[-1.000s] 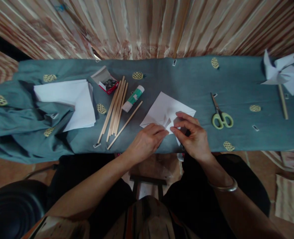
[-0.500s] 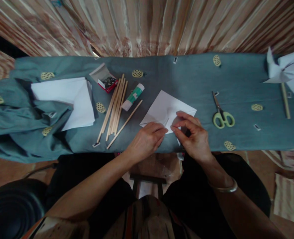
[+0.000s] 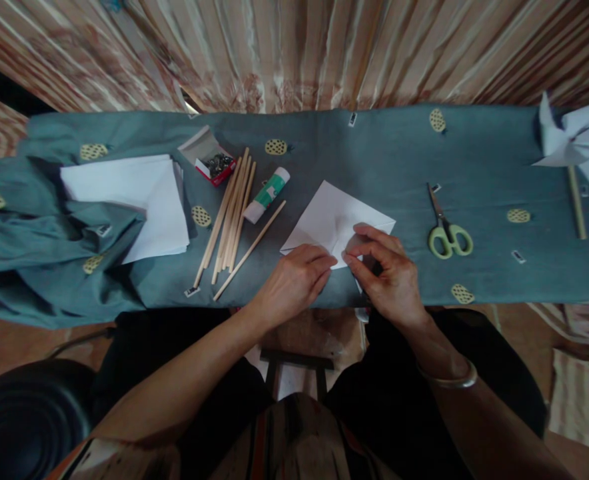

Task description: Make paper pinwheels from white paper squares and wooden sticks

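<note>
A white sheet of paper (image 3: 327, 210), cut and turned cornerwise, lies near the front edge of the cloth between my hands. My left hand (image 3: 299, 273) pinches its near edge, thumb and fingertips together. From the other side my right hand (image 3: 387, 270) pinches the same near edge between thumb and index finger, its other fingers curled above the paper. A narrow flap of the paper hangs down beside my right thumb. The fingers cover part of the near edge. To the right lie scissors (image 3: 447, 233) with light green handles.
Left of the paper are a glue stick (image 3: 267, 195), several wooden sticks (image 3: 230, 220) and an open small box (image 3: 214, 163) of metal pins. Farther left lies a stack of white paper (image 3: 162, 220), partly under folded tablecloth (image 3: 109, 233). A paper pinwheel (image 3: 572, 143) on a stick lies far right.
Both hands keep their pinch on the paper almost unmoved. A slit-like raised edge near the paper's middle now looks flatter. The view has shifted very slightly.
</note>
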Tool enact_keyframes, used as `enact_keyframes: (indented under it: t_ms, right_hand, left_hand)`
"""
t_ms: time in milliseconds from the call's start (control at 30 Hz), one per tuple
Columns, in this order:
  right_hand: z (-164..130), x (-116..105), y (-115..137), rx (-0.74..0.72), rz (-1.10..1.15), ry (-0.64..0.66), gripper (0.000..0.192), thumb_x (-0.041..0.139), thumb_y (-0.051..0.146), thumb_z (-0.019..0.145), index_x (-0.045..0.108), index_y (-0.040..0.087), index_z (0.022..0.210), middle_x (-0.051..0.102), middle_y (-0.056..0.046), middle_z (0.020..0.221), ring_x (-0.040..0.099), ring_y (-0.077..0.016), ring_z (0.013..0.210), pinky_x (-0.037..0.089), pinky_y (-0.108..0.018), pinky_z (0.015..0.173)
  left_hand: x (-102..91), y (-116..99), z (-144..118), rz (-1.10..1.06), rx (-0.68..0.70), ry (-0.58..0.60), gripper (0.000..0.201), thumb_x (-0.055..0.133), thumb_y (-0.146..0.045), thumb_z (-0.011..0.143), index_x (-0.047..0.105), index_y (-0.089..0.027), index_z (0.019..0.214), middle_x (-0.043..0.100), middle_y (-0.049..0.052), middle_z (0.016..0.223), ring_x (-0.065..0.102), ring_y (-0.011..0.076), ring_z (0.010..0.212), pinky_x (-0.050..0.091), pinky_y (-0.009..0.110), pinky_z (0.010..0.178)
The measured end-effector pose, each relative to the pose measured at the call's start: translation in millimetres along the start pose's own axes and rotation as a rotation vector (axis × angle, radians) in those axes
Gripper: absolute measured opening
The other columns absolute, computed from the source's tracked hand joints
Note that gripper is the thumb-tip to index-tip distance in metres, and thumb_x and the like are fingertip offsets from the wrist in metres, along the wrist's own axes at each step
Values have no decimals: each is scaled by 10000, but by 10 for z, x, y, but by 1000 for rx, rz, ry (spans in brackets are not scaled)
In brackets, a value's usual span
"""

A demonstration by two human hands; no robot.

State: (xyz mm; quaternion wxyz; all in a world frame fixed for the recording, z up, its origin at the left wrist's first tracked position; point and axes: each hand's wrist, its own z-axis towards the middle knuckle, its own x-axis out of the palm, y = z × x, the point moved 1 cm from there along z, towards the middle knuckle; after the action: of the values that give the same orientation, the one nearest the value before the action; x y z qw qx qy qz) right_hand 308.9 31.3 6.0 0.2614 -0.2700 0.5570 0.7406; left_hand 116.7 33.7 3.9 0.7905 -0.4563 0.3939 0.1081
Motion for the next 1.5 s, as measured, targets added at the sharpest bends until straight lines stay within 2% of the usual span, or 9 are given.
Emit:
enact_keyframes:
  t_ms: [200,300,400,500,667,1000,1200,1367,1500]
  right_hand:
    - [2,3,9,-24,-24,-1,95,657,318,897,706,240,871,678,-80,1265,613,-280,1191,511,-501,1014]
    - [3,11,30,-67,-53,4,111,610,291,928,714,270,960,651,-55,1308,598,-277,1219,491,-496,1047]
    - [4,26,41,-134,-101,8,259,527,232,963,692,323,1139,595,-28,1393,552,-275,1285,451,-492,1100]
    - [4,45,28,-219,-135,17,421,473,175,969,604,378,1314,506,2,1495,484,-278,1365,410,-500,1138]
    - [1,78,-6,-317,-186,22,555,464,112,953,486,388,1434,425,-1,1562,446,-279,1401,404,-506,1140]
    - [-64,169,-15,-229,-180,84,526,431,124,937,513,363,1398,439,-19,1559,409,-315,1431,384,-583,1134]
    - [-73,214,-18,-226,-185,99,491,435,137,920,556,322,1358,483,-43,1531,428,-299,1420,389,-570,1132]
    - [-7,75,33,-154,-86,123,429,422,148,929,619,281,1287,508,-53,1512,457,-271,1401,413,-544,1135]
    - [159,-106,-29,-102,-36,40,474,366,170,964,537,224,1402,564,-93,1457,479,-247,1392,376,-524,1178]
  left_hand:
    - [-4,-3,9,-4,-4,1,193,523,-161,962,693,-132,1050,722,94,1001,674,200,943,579,355,845]
    - [-6,-4,19,-4,-3,7,192,531,-154,955,694,-122,1052,724,93,998,673,203,942,579,355,851]
    - [-5,-3,23,-2,-3,9,193,529,-149,952,695,-119,1047,723,95,996,674,207,944,580,358,851]
    - [-2,-2,20,5,-8,13,199,517,-156,956,696,-125,1038,721,98,992,677,210,941,583,363,844]
    - [1,-4,21,6,-27,29,192,528,-150,946,700,-149,1031,718,82,987,683,209,945,586,366,846]
    - [-12,-18,14,13,-30,32,189,521,-169,954,684,-142,1046,700,93,1005,667,211,959,582,381,864]
    - [-6,-43,6,33,-14,33,175,548,-164,934,660,-118,1060,641,131,1129,646,220,1017,578,374,887]
    - [7,-32,30,94,-4,60,140,551,-151,931,660,-116,1011,659,115,1045,654,221,966,578,368,855]
    - [3,-30,57,137,-2,93,135,547,-157,934,664,-110,983,665,116,1030,655,222,944,573,362,848]
